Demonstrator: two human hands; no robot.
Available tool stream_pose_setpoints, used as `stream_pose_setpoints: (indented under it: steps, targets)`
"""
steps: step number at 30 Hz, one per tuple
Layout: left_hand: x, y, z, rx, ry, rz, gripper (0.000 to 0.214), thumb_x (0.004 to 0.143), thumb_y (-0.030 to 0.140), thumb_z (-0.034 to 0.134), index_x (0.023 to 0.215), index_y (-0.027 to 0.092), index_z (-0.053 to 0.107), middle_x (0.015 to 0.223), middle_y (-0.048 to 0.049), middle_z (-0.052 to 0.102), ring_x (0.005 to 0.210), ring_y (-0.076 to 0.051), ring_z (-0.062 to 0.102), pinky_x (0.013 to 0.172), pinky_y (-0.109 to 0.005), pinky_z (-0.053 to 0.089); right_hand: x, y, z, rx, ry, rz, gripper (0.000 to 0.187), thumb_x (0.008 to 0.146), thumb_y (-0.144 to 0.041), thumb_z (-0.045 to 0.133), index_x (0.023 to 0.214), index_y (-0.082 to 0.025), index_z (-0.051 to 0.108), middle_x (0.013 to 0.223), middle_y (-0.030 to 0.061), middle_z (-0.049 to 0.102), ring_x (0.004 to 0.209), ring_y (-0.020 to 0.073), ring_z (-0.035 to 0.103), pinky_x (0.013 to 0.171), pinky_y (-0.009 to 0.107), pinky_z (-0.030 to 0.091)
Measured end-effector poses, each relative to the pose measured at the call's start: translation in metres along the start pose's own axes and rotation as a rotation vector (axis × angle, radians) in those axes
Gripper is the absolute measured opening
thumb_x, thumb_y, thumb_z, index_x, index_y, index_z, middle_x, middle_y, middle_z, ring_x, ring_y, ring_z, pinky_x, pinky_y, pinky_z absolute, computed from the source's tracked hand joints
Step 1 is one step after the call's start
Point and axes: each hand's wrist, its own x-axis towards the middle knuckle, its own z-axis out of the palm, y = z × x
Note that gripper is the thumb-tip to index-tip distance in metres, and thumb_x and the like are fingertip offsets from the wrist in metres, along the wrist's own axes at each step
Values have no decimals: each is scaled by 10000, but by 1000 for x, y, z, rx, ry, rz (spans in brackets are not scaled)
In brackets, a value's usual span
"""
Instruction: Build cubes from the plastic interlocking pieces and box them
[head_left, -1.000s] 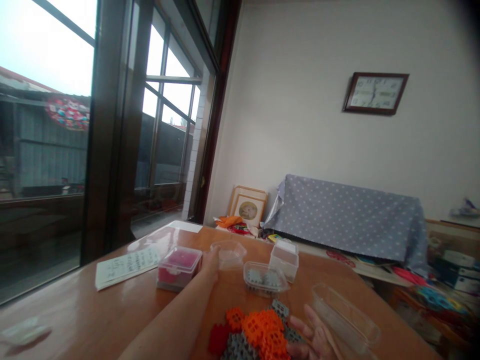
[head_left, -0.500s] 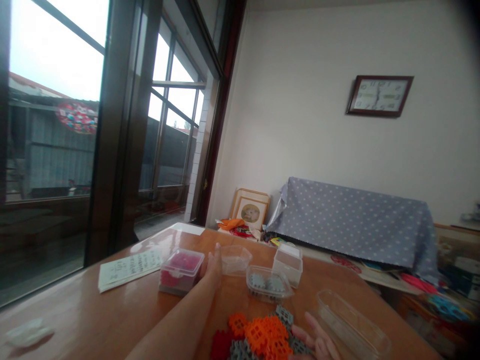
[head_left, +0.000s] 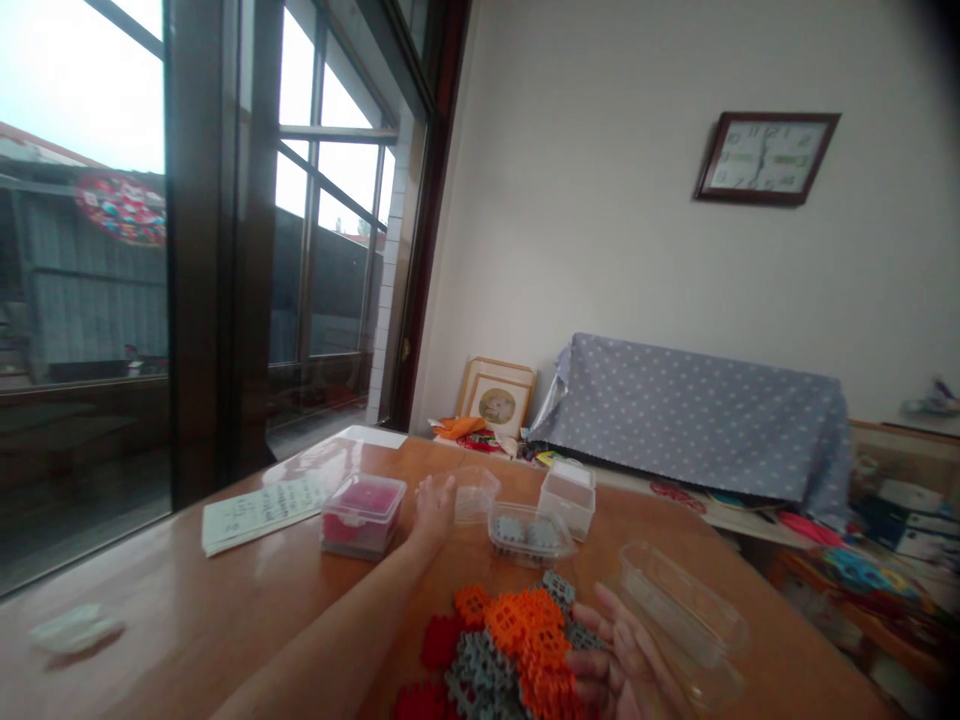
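Observation:
My left hand reaches out over the table between a pink-filled lidded box and a clear plastic container. Its fingers look apart with nothing visible in them; whether they touch the container's near side I cannot tell. My right hand is at the right edge of a heap of interlocking plastic pieces, its fingers spread beside the orange pieces. Grey pieces and red pieces lie to the left of the orange ones. A second clear tub holds grey round pieces.
A white translucent box stands behind the grey pieces' tub. An oblong clear tray lies to the right. Handwritten paper and a crumpled white item are on the left of the wooden table.
My left hand has shifted from beside the pink-filled box toward the clear container. The right hand stays by the orange pieces. The view has tilted down slightly, showing more of the heap.

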Motion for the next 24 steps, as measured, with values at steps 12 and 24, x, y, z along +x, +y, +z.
stream_pose_setpoints:
  steps: [12,24]
  targets:
    - [-58,50,17,331,-503,511,513,656,355,817,1127,259,640,1234,-110,619,1204,-343,543,1069,-449,379,-14,-10,3,-62,55,-85,676,745,-667,717,1238,-211,643,1162,84,716,750,197,693,662,314,555]
    - [-68,47,45,478,-535,509,94,768,163,625,763,249,587,970,-92,640,1062,-331,601,962,-461,422,-10,-18,1,-70,83,-124,647,763,-702,673,1167,-197,686,1093,80,731,713,191,694,630,302,535]
